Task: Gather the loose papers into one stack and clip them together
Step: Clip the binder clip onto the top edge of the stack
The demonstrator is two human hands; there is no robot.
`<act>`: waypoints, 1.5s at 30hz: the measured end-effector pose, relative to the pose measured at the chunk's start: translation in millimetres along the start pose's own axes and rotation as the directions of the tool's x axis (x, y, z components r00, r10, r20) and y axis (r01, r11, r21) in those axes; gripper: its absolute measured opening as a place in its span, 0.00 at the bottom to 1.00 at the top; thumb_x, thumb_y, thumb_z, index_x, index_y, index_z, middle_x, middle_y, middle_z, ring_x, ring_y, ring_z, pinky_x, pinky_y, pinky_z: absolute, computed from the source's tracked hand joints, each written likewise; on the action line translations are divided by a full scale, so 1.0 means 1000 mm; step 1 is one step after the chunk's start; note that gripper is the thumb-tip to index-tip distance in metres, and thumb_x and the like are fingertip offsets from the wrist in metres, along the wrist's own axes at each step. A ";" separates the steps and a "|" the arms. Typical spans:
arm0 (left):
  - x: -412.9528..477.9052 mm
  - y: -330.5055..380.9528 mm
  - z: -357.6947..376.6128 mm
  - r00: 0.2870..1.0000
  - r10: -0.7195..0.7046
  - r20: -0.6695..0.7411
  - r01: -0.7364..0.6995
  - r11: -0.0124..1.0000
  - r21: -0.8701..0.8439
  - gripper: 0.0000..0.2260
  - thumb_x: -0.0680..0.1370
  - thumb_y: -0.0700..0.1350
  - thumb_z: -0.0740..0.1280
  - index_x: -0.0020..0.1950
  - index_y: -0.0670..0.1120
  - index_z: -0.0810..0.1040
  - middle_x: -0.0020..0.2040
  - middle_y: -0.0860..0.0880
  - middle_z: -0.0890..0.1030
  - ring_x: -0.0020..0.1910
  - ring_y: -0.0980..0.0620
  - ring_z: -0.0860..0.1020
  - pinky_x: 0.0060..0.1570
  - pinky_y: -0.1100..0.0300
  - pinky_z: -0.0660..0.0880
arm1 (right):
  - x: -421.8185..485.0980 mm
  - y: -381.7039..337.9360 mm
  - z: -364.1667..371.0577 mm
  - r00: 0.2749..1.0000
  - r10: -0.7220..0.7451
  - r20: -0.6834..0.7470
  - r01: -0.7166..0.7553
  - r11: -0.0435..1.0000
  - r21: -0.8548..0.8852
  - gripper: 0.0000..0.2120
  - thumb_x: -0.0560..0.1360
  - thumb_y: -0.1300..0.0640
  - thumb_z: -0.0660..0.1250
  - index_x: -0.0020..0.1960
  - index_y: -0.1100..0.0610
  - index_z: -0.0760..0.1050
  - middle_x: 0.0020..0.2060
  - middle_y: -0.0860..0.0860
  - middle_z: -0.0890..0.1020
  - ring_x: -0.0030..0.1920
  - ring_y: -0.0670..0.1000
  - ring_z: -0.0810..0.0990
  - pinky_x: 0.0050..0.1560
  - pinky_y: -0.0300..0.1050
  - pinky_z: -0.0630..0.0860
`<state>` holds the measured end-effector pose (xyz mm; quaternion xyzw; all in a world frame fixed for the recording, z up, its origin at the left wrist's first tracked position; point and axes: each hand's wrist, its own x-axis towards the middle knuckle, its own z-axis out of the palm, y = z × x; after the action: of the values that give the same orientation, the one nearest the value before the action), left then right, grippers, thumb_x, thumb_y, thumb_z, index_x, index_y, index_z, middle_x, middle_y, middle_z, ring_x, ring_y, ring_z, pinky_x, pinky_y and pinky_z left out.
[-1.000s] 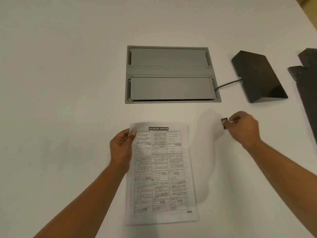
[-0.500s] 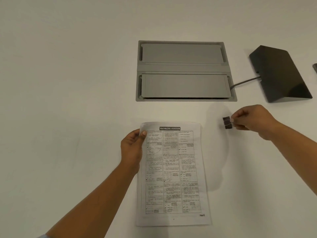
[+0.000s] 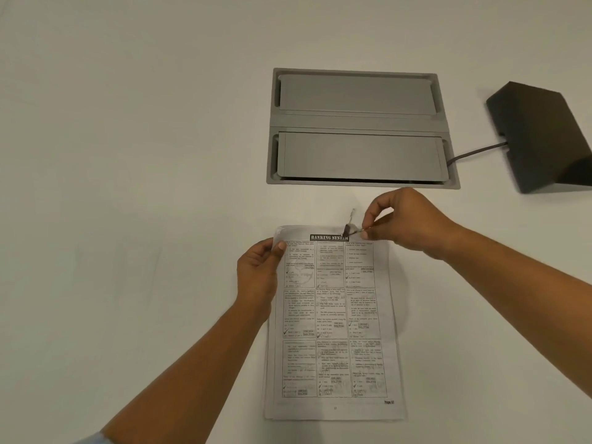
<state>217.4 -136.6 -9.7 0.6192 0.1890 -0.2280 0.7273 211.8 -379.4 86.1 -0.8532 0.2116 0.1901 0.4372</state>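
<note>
Fingers [image 3: 368, 233] pinch binder clip [image 3: 346, 231] | papers [image 3: 333, 315] headed "BANKING SYSTEM"

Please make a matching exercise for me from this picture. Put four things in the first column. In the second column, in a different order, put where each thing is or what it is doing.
Column one:
1. left hand
2. right hand
3. binder clip
4. black wedge-shaped box

Column two:
A. stands at the far right of the table, with a cable running to the grey floor-box panel
B. sits at the top edge of the paper stack, near the title
C. holds the upper left corner of the stack
D. pinches the wire handle of the clip

Pairs: 1-C, 2-D, 3-B, 4-A
</note>
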 end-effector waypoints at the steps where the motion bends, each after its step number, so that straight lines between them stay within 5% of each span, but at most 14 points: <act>1: 0.000 0.000 0.000 1.000 0.000 0.002 0.000 1.000 0.001 0.06 0.78 0.40 0.69 0.54 0.41 0.83 0.50 0.40 0.86 0.51 0.41 0.85 0.57 0.43 0.80 | 0.001 -0.002 0.002 1.000 0.006 0.010 -0.006 1.000 0.001 0.07 0.66 0.63 0.79 0.36 0.56 0.81 0.41 0.51 0.86 0.40 0.49 0.85 0.28 0.35 0.72; 6: 0.001 -0.001 -0.002 1.000 0.002 0.010 -0.002 1.000 0.005 0.06 0.78 0.40 0.69 0.53 0.42 0.83 0.49 0.41 0.87 0.51 0.41 0.85 0.56 0.45 0.81 | 0.007 -0.009 0.003 0.998 -0.030 0.049 0.031 0.999 -0.030 0.05 0.65 0.65 0.78 0.38 0.62 0.83 0.49 0.49 0.84 0.49 0.44 0.83 0.44 0.35 0.78; 13: 0.002 0.000 -0.003 1.000 -0.019 0.005 0.019 1.000 -0.013 0.08 0.78 0.39 0.70 0.55 0.40 0.83 0.51 0.39 0.86 0.51 0.42 0.84 0.57 0.46 0.81 | 0.011 -0.015 0.002 0.990 -0.115 0.076 0.120 0.990 -0.069 0.03 0.66 0.67 0.75 0.36 0.63 0.82 0.47 0.50 0.86 0.45 0.38 0.83 0.38 0.25 0.74; 20: 0.003 -0.001 -0.003 0.999 -0.038 -0.017 0.037 0.999 -0.023 0.08 0.77 0.40 0.71 0.55 0.39 0.83 0.53 0.37 0.85 0.56 0.34 0.83 0.60 0.38 0.78 | 0.012 -0.021 0.010 0.987 -0.134 0.092 0.137 0.990 -0.028 0.10 0.67 0.61 0.77 0.43 0.62 0.78 0.38 0.53 0.86 0.35 0.52 0.82 0.33 0.43 0.79; 24: 0.003 0.000 -0.002 0.999 -0.029 -0.020 0.029 1.000 -0.010 0.09 0.77 0.40 0.71 0.56 0.39 0.83 0.53 0.36 0.85 0.56 0.34 0.82 0.60 0.38 0.77 | 0.014 -0.017 0.016 0.993 -0.078 0.088 0.079 0.997 -0.008 0.19 0.65 0.60 0.78 0.53 0.53 0.76 0.41 0.50 0.85 0.36 0.51 0.85 0.32 0.41 0.78; 28: 0.003 0.000 -0.001 0.999 -0.028 -0.022 0.028 1.000 -0.009 0.06 0.77 0.39 0.70 0.54 0.40 0.83 0.53 0.37 0.85 0.56 0.34 0.82 0.60 0.38 0.77 | 0.016 -0.016 0.022 0.992 -0.090 0.083 0.098 0.990 -0.099 0.13 0.64 0.58 0.80 0.44 0.54 0.79 0.44 0.48 0.85 0.39 0.46 0.84 0.30 0.31 0.72; 33: 0.004 0.000 -0.001 1.000 -0.024 -0.018 0.024 1.000 -0.004 0.06 0.77 0.39 0.70 0.53 0.41 0.83 0.52 0.37 0.86 0.55 0.35 0.83 0.59 0.39 0.78 | 0.018 -0.026 0.022 0.986 -0.142 0.083 0.155 0.973 -0.174 0.14 0.60 0.54 0.83 0.40 0.57 0.81 0.38 0.49 0.87 0.39 0.49 0.86 0.43 0.46 0.83; 45: 0.002 0.001 -0.001 1.000 0.006 0.019 -0.006 1.000 0.025 0.04 0.78 0.39 0.69 0.50 0.44 0.84 0.48 0.43 0.87 0.49 0.40 0.86 0.52 0.47 0.83 | 0.031 -0.052 0.029 0.894 -0.389 0.221 0.444 0.706 -0.552 0.20 0.66 0.40 0.74 0.51 0.53 0.83 0.45 0.47 0.86 0.45 0.46 0.83 0.48 0.45 0.81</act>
<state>219.7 -135.4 -10.6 0.6266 0.1775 -0.2340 0.7219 260.9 -333.7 89.2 -0.9620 -0.0754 0.1796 0.1911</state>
